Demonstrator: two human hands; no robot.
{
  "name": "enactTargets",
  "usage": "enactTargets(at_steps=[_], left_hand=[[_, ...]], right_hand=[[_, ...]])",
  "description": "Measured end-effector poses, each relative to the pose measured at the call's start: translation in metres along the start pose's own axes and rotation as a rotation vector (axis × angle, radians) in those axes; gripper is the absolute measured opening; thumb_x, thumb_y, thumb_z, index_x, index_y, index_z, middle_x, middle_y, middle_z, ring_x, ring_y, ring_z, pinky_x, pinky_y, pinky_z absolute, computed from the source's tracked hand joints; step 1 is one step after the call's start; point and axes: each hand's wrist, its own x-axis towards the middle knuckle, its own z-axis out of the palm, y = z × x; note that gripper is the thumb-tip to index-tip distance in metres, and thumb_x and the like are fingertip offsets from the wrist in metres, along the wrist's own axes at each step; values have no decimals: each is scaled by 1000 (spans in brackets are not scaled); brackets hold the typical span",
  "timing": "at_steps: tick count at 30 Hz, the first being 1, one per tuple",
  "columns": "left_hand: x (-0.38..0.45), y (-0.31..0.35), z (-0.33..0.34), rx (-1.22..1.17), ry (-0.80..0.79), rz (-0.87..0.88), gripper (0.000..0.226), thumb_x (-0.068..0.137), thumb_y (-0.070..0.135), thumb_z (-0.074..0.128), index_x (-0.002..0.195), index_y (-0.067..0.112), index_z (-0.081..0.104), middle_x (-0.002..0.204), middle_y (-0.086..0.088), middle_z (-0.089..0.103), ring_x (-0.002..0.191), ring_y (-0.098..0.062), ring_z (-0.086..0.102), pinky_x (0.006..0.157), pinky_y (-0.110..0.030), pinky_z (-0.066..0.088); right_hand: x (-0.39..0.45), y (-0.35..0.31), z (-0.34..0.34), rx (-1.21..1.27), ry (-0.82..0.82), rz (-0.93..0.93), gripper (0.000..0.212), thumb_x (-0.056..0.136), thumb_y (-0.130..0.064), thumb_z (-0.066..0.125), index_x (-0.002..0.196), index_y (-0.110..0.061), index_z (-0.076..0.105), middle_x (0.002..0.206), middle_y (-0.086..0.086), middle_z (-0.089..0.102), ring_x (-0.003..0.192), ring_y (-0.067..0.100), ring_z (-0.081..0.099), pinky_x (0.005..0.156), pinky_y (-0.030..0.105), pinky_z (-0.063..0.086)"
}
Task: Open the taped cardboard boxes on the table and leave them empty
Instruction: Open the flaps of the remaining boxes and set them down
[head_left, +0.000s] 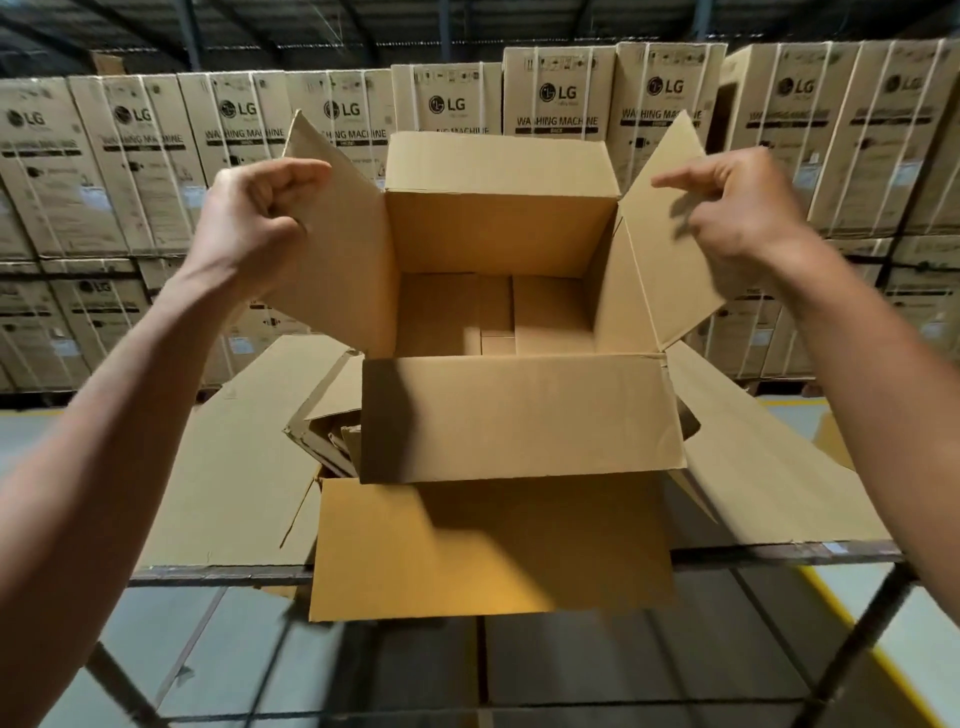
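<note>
The open cardboard box (519, 415) is spread: its nine-o'clock flap (343, 260) is gripped by the curled left hand (254, 218), its three-o'clock flap (660, 249) pinched by the right hand (737, 208).

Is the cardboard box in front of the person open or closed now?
Open. The cardboard box has all four top flaps spread apart, and its bare bottom shows inside. The left hand and the right hand are at the side flaps.

The stacked cartons (558, 98) along the back wall each carry the "LG" logo with "WASHING MACHINE" printed beneath it, while smaller print and stickers on them are too blurred to read.
</note>
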Motion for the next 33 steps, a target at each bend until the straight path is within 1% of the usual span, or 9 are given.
enactTargets(at_steps=[3, 4, 8, 12, 16, 20, 26, 30, 33], left_hand=[[35, -24, 15, -19, 11, -45, 71, 74, -14, 49, 134, 22, 66, 122, 12, 70, 112, 9, 62, 86, -9, 51], [45, -33, 19, -19, 10, -49, 71, 75, -14, 49, 134, 22, 66, 122, 12, 70, 112, 9, 62, 85, -9, 51], [85, -69, 40, -23, 1, -55, 70, 75, -13, 50, 133, 23, 67, 122, 14, 69, 113, 10, 62, 93, -17, 51], [121, -102, 59, -36, -31, -70, 68, 78, -15, 49, 134, 21, 66, 126, 14, 68, 109, 17, 59, 89, -13, 52], [147, -127, 81, -14, -78, -94, 67, 79, -14, 51, 134, 21, 66, 127, 13, 68, 112, 13, 60, 101, -25, 51], [159, -151, 99, 37, -119, -116, 69, 78, -15, 49, 135, 20, 65, 129, 9, 68, 119, 0, 60, 107, -30, 48], [166, -186, 125, 74, -207, -207, 65, 80, -14, 51, 135, 18, 64, 130, 8, 66, 118, -4, 60, 86, -20, 47], [165, -205, 145, 154, -280, -229, 61, 84, -12, 50, 133, 19, 65, 130, 3, 67, 117, -10, 59, 87, -22, 45], [159, -212, 155, 228, -265, -203, 60, 83, -12, 48, 131, 20, 67, 124, 2, 67, 110, -10, 58, 88, -23, 46]], right_hand=[[36, 16, 28, 50, -8, 23, 54, 86, 13, 59, 126, -21, 69, 125, 1, 69, 122, 15, 60, 102, 30, 50], [46, 21, 37, 72, 4, 31, 54, 86, 12, 59, 126, -22, 69, 125, 0, 69, 121, 15, 61, 99, 28, 51], [82, 41, 72, 115, 25, 91, 54, 85, 12, 59, 125, -23, 69, 123, -1, 68, 115, 15, 63, 102, 36, 51], [111, 57, 107, 110, 3, 130, 57, 83, 16, 56, 126, -19, 69, 126, 3, 67, 118, 18, 61, 105, 39, 50], [125, 70, 138, 91, -27, 151, 59, 82, 21, 51, 127, -14, 68, 119, 3, 67, 120, 20, 62, 106, 38, 50], [138, 87, 157, 79, -72, 211, 59, 85, 22, 46, 129, -12, 66, 117, 2, 66, 109, 17, 64, 96, 30, 52], [155, 119, 180, 30, -147, 292, 58, 86, 21, 43, 122, -15, 71, 114, 1, 69, 102, 14, 66, 95, 31, 53], [155, 137, 197, 15, -187, 330, 55, 87, 19, 42, 117, -16, 72, 113, 3, 71, 99, 10, 66, 93, 27, 52], [155, 140, 202, 24, -209, 318, 54, 87, 18, 43, 119, -15, 72, 114, 3, 72, 100, 11, 68, 93, 25, 51]])
